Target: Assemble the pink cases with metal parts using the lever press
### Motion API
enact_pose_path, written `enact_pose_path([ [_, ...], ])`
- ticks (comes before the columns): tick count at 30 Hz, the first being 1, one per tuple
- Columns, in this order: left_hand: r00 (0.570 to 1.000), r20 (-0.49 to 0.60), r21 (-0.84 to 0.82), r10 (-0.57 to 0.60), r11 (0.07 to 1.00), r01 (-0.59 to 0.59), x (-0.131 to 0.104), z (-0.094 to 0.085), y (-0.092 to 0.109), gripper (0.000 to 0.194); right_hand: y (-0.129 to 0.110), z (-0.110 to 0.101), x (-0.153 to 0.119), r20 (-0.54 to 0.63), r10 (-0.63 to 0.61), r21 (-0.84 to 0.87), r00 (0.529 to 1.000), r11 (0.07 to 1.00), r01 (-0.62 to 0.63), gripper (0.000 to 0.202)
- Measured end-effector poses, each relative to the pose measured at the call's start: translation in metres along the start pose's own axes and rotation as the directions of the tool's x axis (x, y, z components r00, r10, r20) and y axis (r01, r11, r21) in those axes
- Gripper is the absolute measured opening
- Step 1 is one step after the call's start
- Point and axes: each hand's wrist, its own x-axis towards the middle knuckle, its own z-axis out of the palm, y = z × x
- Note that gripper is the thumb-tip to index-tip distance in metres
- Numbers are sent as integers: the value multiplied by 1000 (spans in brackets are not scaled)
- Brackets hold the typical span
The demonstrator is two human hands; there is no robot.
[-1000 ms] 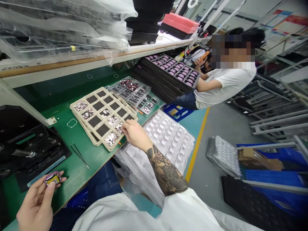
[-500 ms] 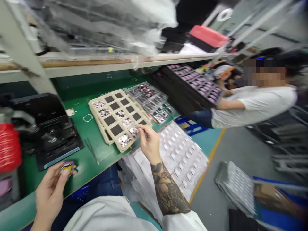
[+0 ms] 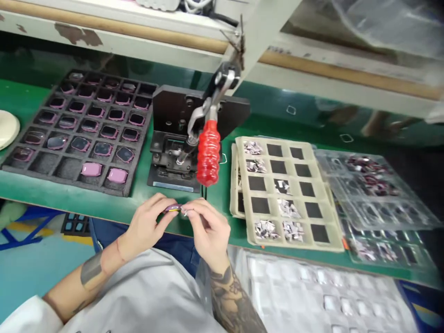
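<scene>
My left hand [image 3: 151,224] pinches a small purple watch-like case [image 3: 172,208] on edge, with a bit of yellow showing underneath. At its right end, my right hand [image 3: 208,226] is closed on a tiny pale piece [image 3: 185,212], too small to name. Both hands meet above the front edge of the green bench, in front of a black press [image 3: 173,157] with a red handle [image 3: 208,152]. To the right lies a cream compartment tray [image 3: 270,201]; some compartments hold small shiny pieces, others show dark pads.
A dark foam tray [image 3: 45,164] of purple-rimmed cases lies at the left, near a white round object [image 3: 7,129]. Clear plastic trays [image 3: 378,194] stand at the right. A white sheet of pieces [image 3: 277,286] is at the lower right. A shelf edge [image 3: 114,34] runs overhead.
The view has swung left, bringing the foam tray into sight and the co-worker out of it. My right hand has left the cream tray and come to the purple case in my left hand.
</scene>
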Motion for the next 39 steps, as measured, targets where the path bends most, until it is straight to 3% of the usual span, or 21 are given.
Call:
enact_pose_path([
  [3, 1000, -7, 35, 0, 999, 1, -1, -4, -4, 15, 0, 3, 1, 52, -16, 38, 998, 999, 14, 27],
  [9, 1000, 25, -1, -3, 1000, 3, -1, -4, 0, 15, 1, 7, -2, -56, 10, -72, 998, 997, -14, 20],
  [15, 995, 75, -82, -63, 994, 69, -2, -2, 3, 13, 5, 5, -4, -9, 11, -108, 1000, 994, -12, 16],
  [17, 986, 116, -130, -119, 982, 134, -3, -3, 2, 20, 6, 1, -5, 56, -50, -146, 997, 988, 58, 18],
  [21, 965, 181, -212, -191, 950, 228, -4, -5, 2, 36, 8, -5, -10, 248, -207, -305, 947, 911, 279, 53],
  [27, 969, 176, -150, -175, 968, 202, -5, -6, 3, 34, 15, -10, -14, 372, -342, -388, 863, 788, 479, 46],
  [29, 970, 171, -132, -173, 971, 197, -5, -6, 1, 33, 18, -10, -14, 350, -350, -406, 869, 780, 477, 46],
  [32, 972, 160, -136, -173, 971, 196, -7, -5, -4, 27, 19, -6, -23, 227, -320, -439, 920, 809, 390, 48],
  [35, 987, 25, -199, -156, 967, 158, -6, -1, -6, 18, 20, 5, -48, 31, -345, -481, 938, 818, 317, 52],
  [39, 984, -126, -274, -125, 958, 87, 9, 14, -3, 38, 33, 5, -89, -127, -300, -559, 945, 809, 182, 42],
])
